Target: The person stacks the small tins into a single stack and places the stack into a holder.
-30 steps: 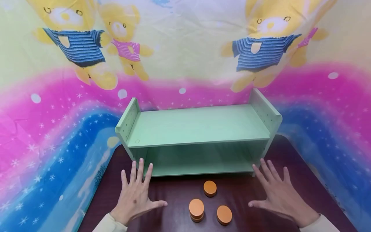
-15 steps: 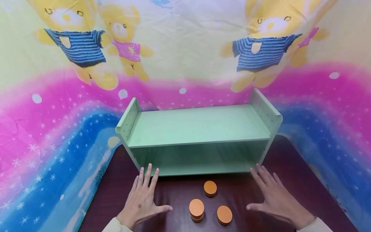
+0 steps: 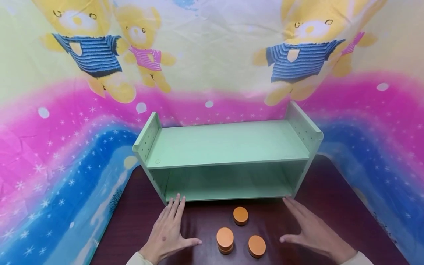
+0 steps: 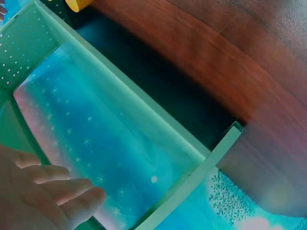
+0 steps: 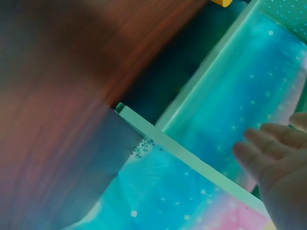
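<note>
Three orange round pieces stand between the hands in the head view. The far piece (image 3: 240,216) is nearest the shelf, the right piece (image 3: 256,246) is low and flat. The left piece (image 3: 225,237) is taller, with a seam like two discs stacked. My left hand (image 3: 167,233) lies to their left, fingers straight and thumb spread toward them, holding nothing. To their right, my right hand (image 3: 314,232) mirrors it with straight fingers, also holding nothing. Fingertips of both hands overlap the lower front edge of the green shelf (image 3: 228,141) in this view.
The two-tier shelf has raised side panels with small holes, like the right panel (image 3: 303,123). It stands at the back of the dark wooden table (image 3: 122,224). Behind and beside it hangs a printed cloth (image 3: 212,62) with bears.
Both hands have moved inward and a little toward the body, the left to the right and the right to the left. Their fingers have drawn closer together. The orange pieces stay put.
</note>
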The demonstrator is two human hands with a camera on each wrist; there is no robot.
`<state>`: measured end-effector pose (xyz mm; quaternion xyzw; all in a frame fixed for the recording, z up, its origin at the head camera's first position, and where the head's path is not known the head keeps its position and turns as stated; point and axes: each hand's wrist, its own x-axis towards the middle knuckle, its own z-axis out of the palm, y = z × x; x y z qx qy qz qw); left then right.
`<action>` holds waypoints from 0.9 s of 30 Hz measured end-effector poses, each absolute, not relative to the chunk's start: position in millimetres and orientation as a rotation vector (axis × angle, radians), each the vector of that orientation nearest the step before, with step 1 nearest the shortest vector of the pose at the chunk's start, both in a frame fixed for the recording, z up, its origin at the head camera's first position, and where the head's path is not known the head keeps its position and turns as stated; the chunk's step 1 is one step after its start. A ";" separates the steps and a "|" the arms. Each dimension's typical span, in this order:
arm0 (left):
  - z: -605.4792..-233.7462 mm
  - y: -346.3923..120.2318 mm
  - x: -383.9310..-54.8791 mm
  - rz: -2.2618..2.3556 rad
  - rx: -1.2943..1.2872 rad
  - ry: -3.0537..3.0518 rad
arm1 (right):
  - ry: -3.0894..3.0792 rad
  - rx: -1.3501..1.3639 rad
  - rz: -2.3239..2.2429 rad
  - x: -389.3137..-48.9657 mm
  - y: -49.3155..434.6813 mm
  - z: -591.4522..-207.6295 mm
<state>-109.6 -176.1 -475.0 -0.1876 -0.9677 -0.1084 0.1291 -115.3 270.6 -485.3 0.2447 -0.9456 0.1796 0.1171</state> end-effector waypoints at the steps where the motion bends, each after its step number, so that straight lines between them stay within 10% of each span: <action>1: -475.7 -175.4 -109.4 -0.319 -0.541 -2.814 | -2.768 0.719 0.546 -115.3 270.4 -486.0; 27: -497.5 -168.5 -107.7 -0.935 -0.485 -2.788 | -2.783 0.685 0.752 -116.6 257.2 -513.0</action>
